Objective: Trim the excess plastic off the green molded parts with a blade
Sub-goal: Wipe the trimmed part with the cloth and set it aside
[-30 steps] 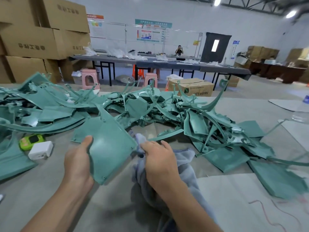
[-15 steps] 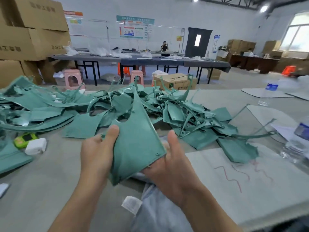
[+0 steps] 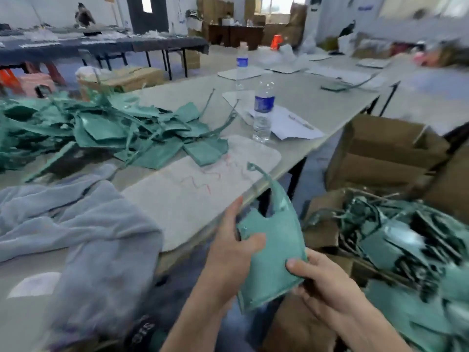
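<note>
Both hands, left hand (image 3: 228, 246), right hand (image 3: 322, 278), gripping flat green part (image 3: 272, 240), curved prong up.

molded part (image 3: 274, 252) up front: teal green, matte, plain. pile of parts (image 3: 121, 130) on table: same teal green, darker in the shaded bits. parts in the box (image 3: 396, 237) at right: teal w/ near-black gaps btwn them. cloth (image 3: 83, 229): pale grey-blue, no pattern. table top (image 3: 317, 105): light grey-beige. mat (image 3: 177, 199): off-white w/ thin red squiggly lines. near bottle (image 3: 262, 115): clear, blue label. far bottle (image 3: 241, 69): clear, blue label too. paper (image 3: 291, 127): white. open carton (image 3: 385, 153): brown cardboard. stool (image 3: 35, 82): pink. door (image 3: 147, 11): dark grey w/ a bright pane.
</note>
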